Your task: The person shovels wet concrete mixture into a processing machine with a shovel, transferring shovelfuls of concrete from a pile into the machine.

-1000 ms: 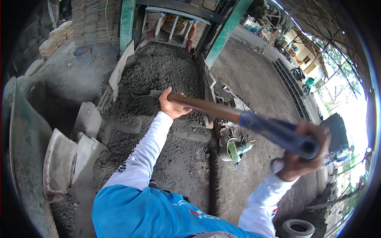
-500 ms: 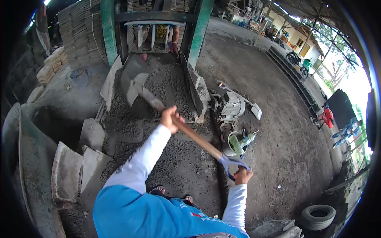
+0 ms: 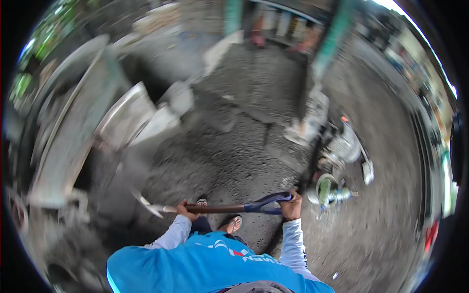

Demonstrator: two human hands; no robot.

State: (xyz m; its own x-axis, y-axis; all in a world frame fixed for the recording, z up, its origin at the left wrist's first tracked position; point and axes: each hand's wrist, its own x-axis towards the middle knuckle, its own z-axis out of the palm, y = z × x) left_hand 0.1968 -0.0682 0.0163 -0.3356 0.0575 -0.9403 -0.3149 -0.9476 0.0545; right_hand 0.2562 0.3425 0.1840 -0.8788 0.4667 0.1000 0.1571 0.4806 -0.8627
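Note:
A shovel [image 3: 222, 209] lies almost level across the front of my body, its blade at the left, smeared by motion. My left hand [image 3: 187, 211] is closed around the wooden shaft close to the blade. At the other end, my right hand [image 3: 291, 205] grips the blue D-shaped handle. Dark, gritty loose material [image 3: 234, 156] covers the ground in front of my feet and reaches back to the green-posted frame [image 3: 334, 39]. Whether the blade carries anything is too blurred to tell.
To the right are a motor [image 3: 346, 147], a bucket [image 3: 312, 195] with bottles and another shovel [image 3: 368, 172] on the ground. Curved metal pieces [image 3: 73, 127] stand at the left. Another person's hands, blurred, show at the frame's far end.
The shovel has come back from the far material toward my body and swung level, blade to the left. Both hands kept their hold. My view has turned left and down.

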